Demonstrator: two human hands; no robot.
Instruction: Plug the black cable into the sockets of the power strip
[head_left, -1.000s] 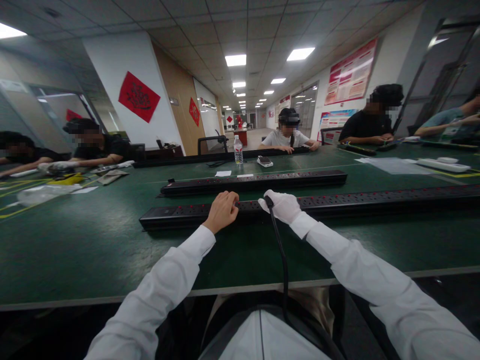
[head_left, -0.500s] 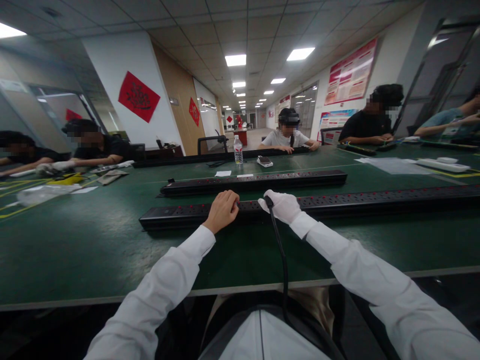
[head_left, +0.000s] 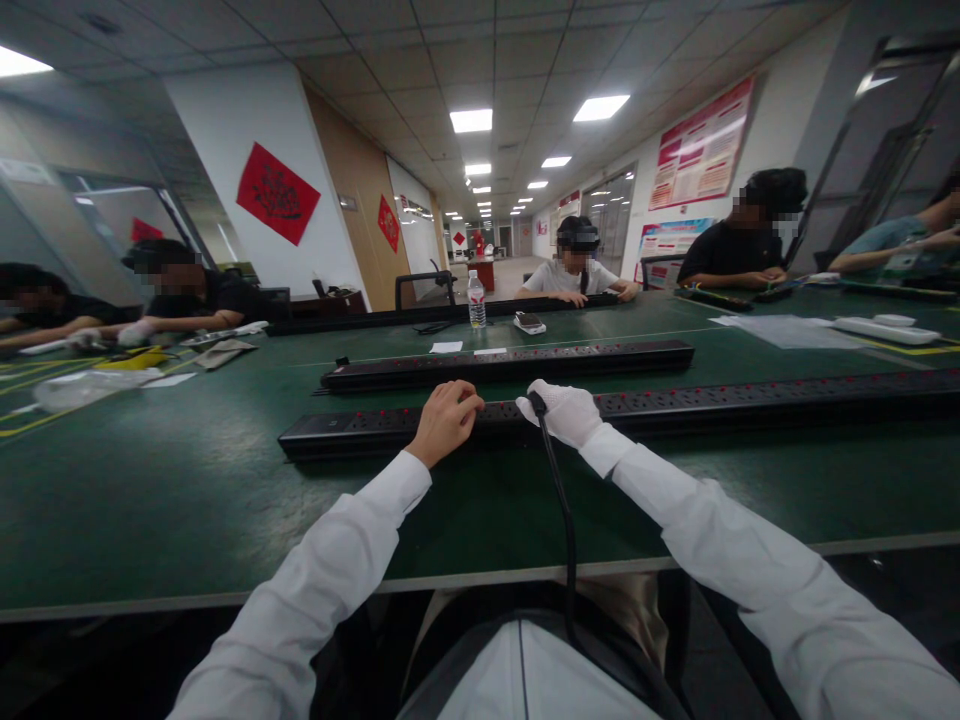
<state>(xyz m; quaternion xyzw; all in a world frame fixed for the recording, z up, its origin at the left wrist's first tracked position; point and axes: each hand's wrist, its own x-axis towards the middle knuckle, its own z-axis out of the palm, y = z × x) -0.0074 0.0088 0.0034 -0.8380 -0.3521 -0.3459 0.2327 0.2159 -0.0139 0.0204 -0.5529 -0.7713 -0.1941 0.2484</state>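
Note:
A long black power strip [head_left: 720, 403], with a row of sockets and small red switches, lies across the table in front of me. My left hand [head_left: 448, 415], bare, rests over its left part. The fingers are bent and loosely apart, holding nothing I can see. My right hand [head_left: 566, 412], in a white glove, is closed on a black plug [head_left: 537, 404] at the strip's top. From that plug a black cable [head_left: 564, 500] runs down over the table edge toward my lap. Whether the plug's pins sit in a socket is hidden.
A second power strip [head_left: 510, 366] lies just beyond. Farther back are a water bottle [head_left: 477, 302], a phone [head_left: 529, 322] and small white papers [head_left: 447, 347]. Plastic bags and sheets lie to both sides. Several people sit around the green table [head_left: 187, 500].
The fingers of my left hand have lifted and loosened slightly, the index finger reaching farther right. My right hand stays in place on the plug.

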